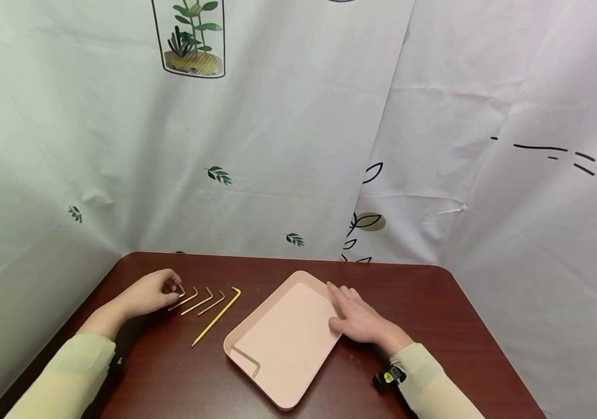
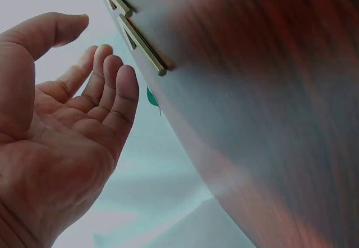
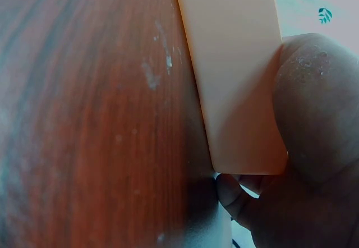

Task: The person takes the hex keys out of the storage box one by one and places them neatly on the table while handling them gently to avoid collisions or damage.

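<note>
My left hand (image 1: 149, 293) is over the leftmost of several brass-coloured hex keys at the table's left. In the left wrist view its thumb and fingers stand apart, with nothing between them, beside a hex key (image 2: 147, 49) on the table. A longer yellow hex key (image 1: 217, 317) lies at the right end of the row. My right hand (image 1: 359, 317) holds the right corner of a pink tray (image 1: 262, 317), thumb over the rim and fingers along the far side. Inside the tray, near its left corner, lies another hex key (image 1: 246, 357).
The dark red-brown wooden table (image 1: 173, 378) has rounded far corners. A white printed cloth (image 1: 277, 145) hangs behind it and at both sides. A black wrist strap (image 1: 388, 378) sits at the right sleeve.
</note>
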